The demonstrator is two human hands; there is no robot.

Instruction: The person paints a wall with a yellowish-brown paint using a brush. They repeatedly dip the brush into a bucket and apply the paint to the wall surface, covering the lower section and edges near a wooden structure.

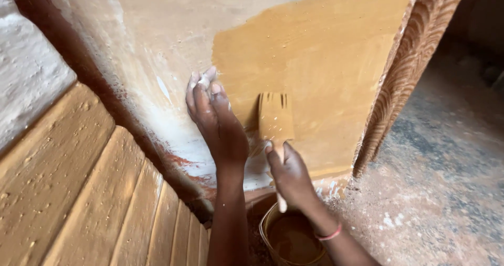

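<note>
Rough plaster wall (157, 40) fills the upper frame, part coated ochre, part bare and pale. Our left hand (218, 121) lies flat on the unpainted patch at centre, fingers together and dusted white, holding nothing. Our right hand (289, 174), with a pink band on its wrist, is clamped on the handle of a wide paintbrush (275, 118); its bristles press the wall at the left edge of the ochre area (325, 66), just beside the left hand. Below both wrists, bottom centre, sits a bucket (266, 229) of ochre paint. Ribbed painted boards (79, 192) crowd the lower left. A carved moulding (409, 72) bounds the paint on the right; beyond it, open dirt floor (441, 192).
</note>
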